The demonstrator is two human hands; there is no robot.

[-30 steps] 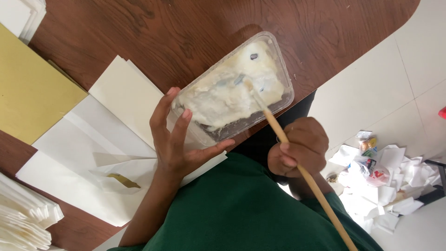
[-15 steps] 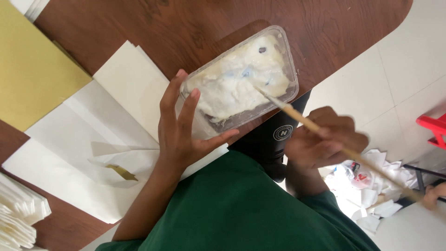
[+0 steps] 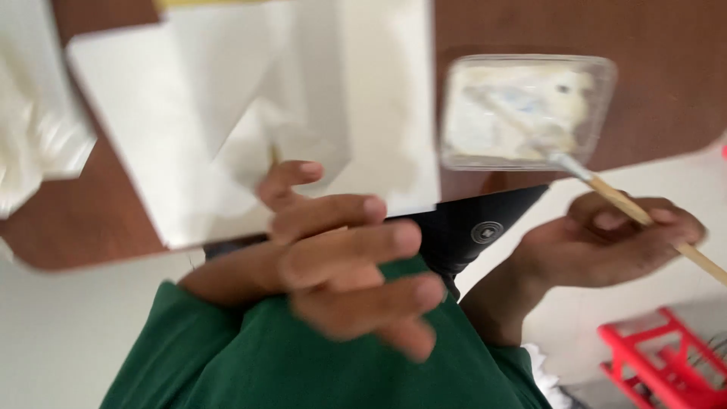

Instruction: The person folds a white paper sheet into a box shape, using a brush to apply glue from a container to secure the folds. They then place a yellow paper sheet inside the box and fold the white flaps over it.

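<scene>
Paste tub (image 3: 528, 110) sat on the counter (image 3: 651, 38) near its front edge now; left hand (image 3: 344, 261) had let go, fingers apart, while right hand (image 3: 617, 242) stayed clamped on the brush (image 3: 606, 189).

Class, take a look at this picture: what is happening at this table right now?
A person in a green top sits at a brown table. The right hand holds a thin wooden stick whose tip dips into white paste in a clear plastic tray on the table. The left hand hangs open and blurred, holding nothing, in front of white paper sheets.
</scene>
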